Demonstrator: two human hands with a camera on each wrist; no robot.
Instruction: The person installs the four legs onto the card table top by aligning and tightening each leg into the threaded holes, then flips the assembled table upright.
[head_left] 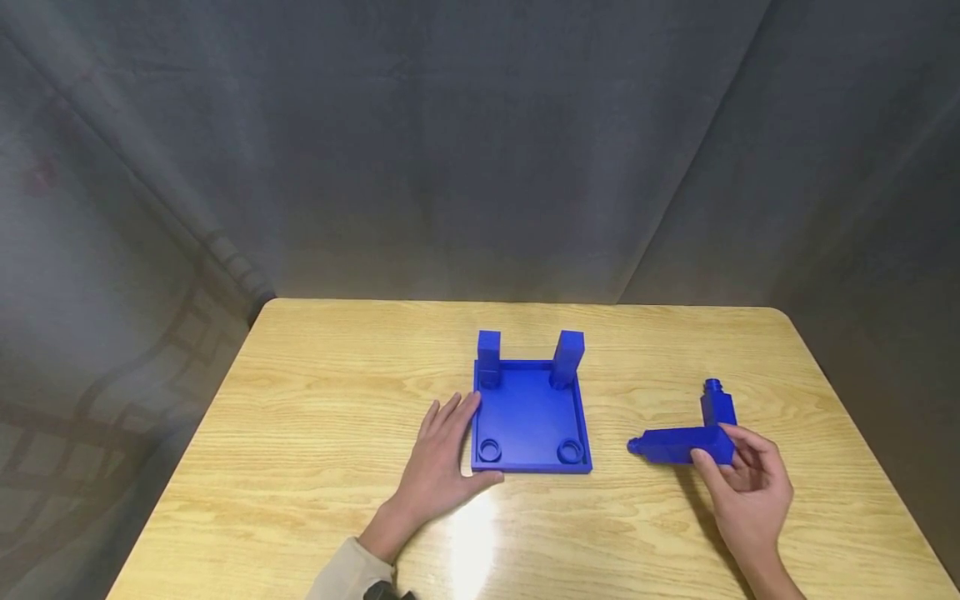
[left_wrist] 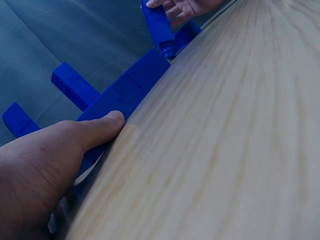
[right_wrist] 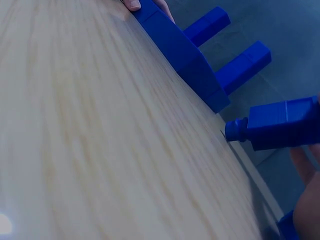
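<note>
A square blue tabletop (head_left: 528, 421) with a raised rim lies upside down on the table. Two blue legs, the left one (head_left: 489, 350) and the right one (head_left: 568, 352), stand upright at its far corners. Round sockets show at its near corners, left (head_left: 490, 451) and right (head_left: 571, 452). My left hand (head_left: 438, 471) rests against the near left corner, fingers straight along the left side and thumb on the front edge. To the right, my right hand (head_left: 753, 492) pinches the plain end of another blue leg (head_left: 671, 446), its threaded tip pointing left, above the table.
One more blue leg (head_left: 718, 408) lies beyond the right hand, threaded end facing away. The wooden table (head_left: 337, 375) has its far edge against a grey curtain (head_left: 450, 167). Dark cloth also hangs along both sides.
</note>
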